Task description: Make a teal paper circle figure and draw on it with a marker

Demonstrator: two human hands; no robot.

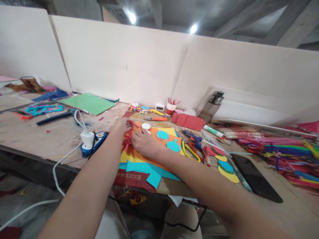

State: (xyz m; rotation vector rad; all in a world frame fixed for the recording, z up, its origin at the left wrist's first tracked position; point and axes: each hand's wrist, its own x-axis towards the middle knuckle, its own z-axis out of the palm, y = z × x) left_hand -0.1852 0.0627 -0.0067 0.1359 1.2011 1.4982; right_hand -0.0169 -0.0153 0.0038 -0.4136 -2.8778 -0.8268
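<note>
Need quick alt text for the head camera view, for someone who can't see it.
Both bare hands, left hand and right hand, work small red paper strips over an orange sheet on a cluttered craft table. Blue paper circles, a white charger and a black phone lie around.

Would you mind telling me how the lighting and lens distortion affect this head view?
Head view: two ceiling lamps flare white; the wide lens bows the white partition and stretches both forearms; left hand and right hand on the red paper strips stay evenly lit, with soft shadows.
</note>
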